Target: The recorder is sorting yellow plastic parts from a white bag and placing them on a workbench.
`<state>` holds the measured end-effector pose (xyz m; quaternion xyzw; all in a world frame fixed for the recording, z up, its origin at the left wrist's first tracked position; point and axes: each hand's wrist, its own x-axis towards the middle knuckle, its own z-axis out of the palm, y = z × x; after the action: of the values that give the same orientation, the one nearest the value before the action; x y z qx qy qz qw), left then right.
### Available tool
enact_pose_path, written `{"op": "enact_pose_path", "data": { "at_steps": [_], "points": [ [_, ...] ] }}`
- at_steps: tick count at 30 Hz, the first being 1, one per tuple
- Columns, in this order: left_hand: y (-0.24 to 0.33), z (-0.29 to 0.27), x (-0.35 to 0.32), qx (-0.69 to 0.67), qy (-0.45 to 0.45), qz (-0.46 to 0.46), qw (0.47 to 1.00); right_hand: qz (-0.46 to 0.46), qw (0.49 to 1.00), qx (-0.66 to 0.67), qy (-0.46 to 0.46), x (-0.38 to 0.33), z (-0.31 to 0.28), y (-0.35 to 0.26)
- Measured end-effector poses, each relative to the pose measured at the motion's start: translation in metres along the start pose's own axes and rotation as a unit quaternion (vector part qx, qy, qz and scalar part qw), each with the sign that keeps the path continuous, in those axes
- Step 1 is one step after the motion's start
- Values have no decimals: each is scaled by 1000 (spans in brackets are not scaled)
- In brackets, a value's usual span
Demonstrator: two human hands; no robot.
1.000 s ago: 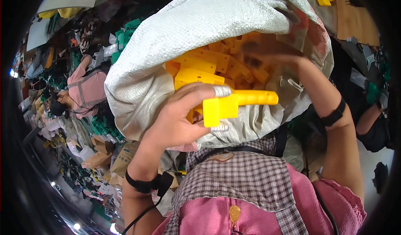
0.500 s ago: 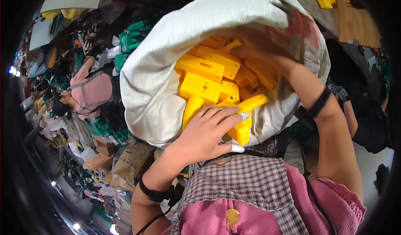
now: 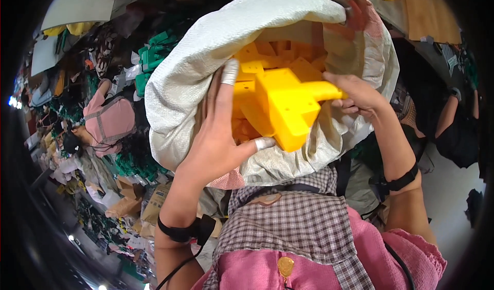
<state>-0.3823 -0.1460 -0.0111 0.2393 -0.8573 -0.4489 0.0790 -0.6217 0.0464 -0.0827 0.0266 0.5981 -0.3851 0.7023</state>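
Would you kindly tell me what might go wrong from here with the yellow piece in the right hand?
The right hand grips the yellow piece only by its slim handle, so the bulky block end could twist or slip.

The left hand is spread open, its taped thumb near the block's lower corner, and might get knocked.

The sack has a soft, creased rim that could fold in and snag the piece.

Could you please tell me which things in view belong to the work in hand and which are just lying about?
In the work:
Yellow part, gripped by its handle
Right hand, gripping it
Left hand, spread at the sack's mouth
White woven sack
Other yellow pieces inside it

Apparently lying about:
Green pieces, left
Brown board, upper right
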Motion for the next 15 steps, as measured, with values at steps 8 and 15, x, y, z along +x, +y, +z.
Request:
{"op": "enact_pose_path", "data": {
  "at_steps": [8,15],
  "points": [
    [-15,7,3,-205,-131,69,968,118,983,-114,-86,-2,28,-27],
    [-22,4,-5,-253,-129,57,957,20,967,-206,-146,1,29,-37]
  ]
}}
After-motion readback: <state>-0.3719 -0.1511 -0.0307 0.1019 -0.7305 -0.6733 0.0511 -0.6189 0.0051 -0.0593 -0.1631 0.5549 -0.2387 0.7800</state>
